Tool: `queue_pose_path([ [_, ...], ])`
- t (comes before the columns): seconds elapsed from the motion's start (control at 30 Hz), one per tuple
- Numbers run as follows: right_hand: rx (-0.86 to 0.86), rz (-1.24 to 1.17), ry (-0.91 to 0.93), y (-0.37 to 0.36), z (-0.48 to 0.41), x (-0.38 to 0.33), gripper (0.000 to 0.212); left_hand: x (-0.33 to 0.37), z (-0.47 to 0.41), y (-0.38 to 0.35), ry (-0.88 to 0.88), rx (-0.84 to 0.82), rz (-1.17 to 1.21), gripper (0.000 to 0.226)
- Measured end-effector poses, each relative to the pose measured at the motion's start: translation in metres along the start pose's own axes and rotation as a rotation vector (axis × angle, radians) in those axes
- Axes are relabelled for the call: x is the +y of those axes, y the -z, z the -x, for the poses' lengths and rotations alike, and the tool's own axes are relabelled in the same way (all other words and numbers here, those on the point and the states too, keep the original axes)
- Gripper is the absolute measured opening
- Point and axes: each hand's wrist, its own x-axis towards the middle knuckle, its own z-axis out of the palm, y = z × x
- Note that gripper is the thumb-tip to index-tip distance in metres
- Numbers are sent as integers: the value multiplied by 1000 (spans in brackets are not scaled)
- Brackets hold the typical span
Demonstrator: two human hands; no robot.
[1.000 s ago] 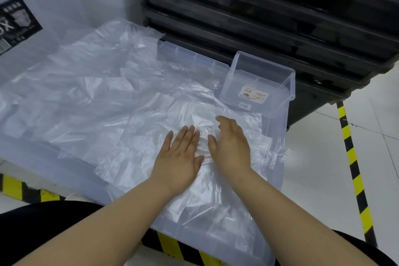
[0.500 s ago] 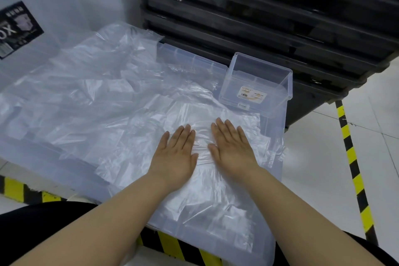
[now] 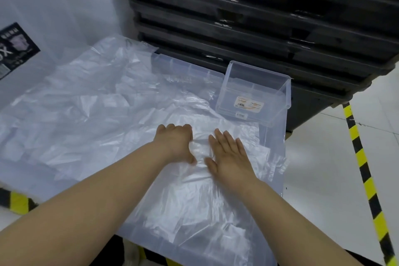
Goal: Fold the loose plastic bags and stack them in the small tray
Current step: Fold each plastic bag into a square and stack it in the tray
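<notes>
Item: plastic bag, clear, lying just in front of the small tray atop the heap of loose bags. It is thin, limp, slippery film, probably best taken at an edge. My left hand has its fingers curled, gripping a bunched fold; my right hand has its fingers straight and slightly apart, pressing the film flat.
</notes>
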Motion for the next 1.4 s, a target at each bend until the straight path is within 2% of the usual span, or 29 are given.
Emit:
queue_pose_path([
  [0.13, -11, -2, 7, 3, 0, 1, 60, 2, -3, 3, 25, -58, -47, 40],
  [0.23, -23, 4, 20, 5, 4, 5, 61, 2, 2, 3, 17, -15, -36, 29],
  [0.37, 16, -72, 51, 8, 5, 9, 62, -1, 16, 6, 32, 90, 186, 13],
  [0.4, 34, -120, 54, 10, 5, 9, 63, -3, 20, 7, 44, 104, 271, 18],
  [0.53, 136, -451, 3, 23, 8, 11, 64, -11, 31, 12, 83, 163, 706, 32],
  [0.63, 217, -897, -66, 38, 13, 15, 57, -10, 33, 17, 105, 228, 1077, 25],
  [0.73, 169, -1282, -145, 49, 14, 15, 46, -7, 30, 17, 124, 298, 1319, 19],
  [0.8, 110, -1460, -126, 52, 12, 12, 36, 0, 29, 16, 120, 327, 1394, 16],
  [0.9, 106, -1537, -81, 56, 11, 5, 11, 14, 29, 15, 71, 314, 1403, 10],
  [0.97, 166, -1499, -131, 59, 9, 4, 14, 22, 28, 16, 50, 291, 1400, 3],
  [1.07, 270, -1417, -225, 70, 7, 12, 16, 27, 20, 22, 23, 343, 1422, 31],
  [1.17, 405, -1356, -302, 90, 4, 32, 14, 31, 9, 36, -87, 369, 1247, 48],
  [1.27, 515, -1321, -354, 117, 0, 49, 18, 38, -9, 44, -198, 313, 1036, 52],
  [1.4, 592, -1030, -387, 149, -14, 67, 15, 47, -30, 45, -250, 241, 746, 50],
])
